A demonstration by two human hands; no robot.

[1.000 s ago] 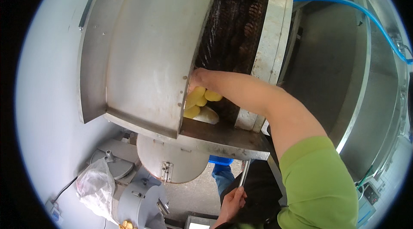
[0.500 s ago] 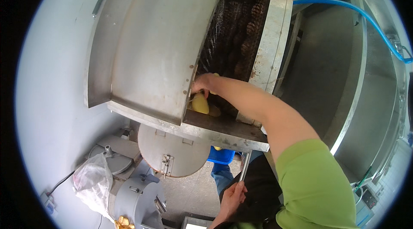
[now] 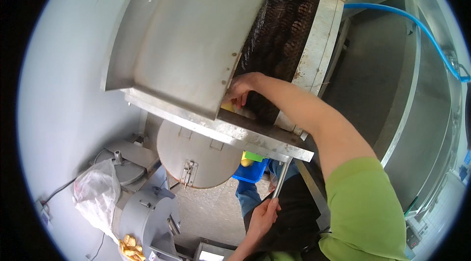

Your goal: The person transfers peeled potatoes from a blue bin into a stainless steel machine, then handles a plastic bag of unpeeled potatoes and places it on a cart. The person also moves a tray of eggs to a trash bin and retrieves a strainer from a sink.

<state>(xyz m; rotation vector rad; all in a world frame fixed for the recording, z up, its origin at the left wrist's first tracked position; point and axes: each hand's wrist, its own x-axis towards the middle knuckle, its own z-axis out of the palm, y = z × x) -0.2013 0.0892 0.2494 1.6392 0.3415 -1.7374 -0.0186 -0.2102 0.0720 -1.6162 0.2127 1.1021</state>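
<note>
My right hand (image 3: 239, 89) reaches into the near end of a long metal machine (image 3: 186, 40), its bent fingers closing over a yellow, peeled-looking potato (image 3: 227, 106). The hand and the machine's cover plate hide most of that potato. Beside the fingers lies a dull brownish lump (image 3: 247, 112), too dim to name. Dark, ridged rollers (image 3: 282, 40) run along the open trough beyond my wrist. Lower down, my left hand (image 3: 263, 217) is wrapped round a metal bar handle (image 3: 281, 178) that hangs from the machine's front edge.
Under the machine stand a round metal lid (image 3: 196, 158) with a latch and a blue crate (image 3: 251, 173) with yellow pieces in it. At lower left are a grey machine (image 3: 147, 217), a clear plastic bag (image 3: 97, 192) and yellow pieces (image 3: 130, 247). A deep metal sink (image 3: 373, 74) and blue hose (image 3: 402, 12) are at right.
The view has shifted a little. My right hand has moved down over the yellow potato, which now shows much less. My left hand keeps its grip on the bar handle.
</note>
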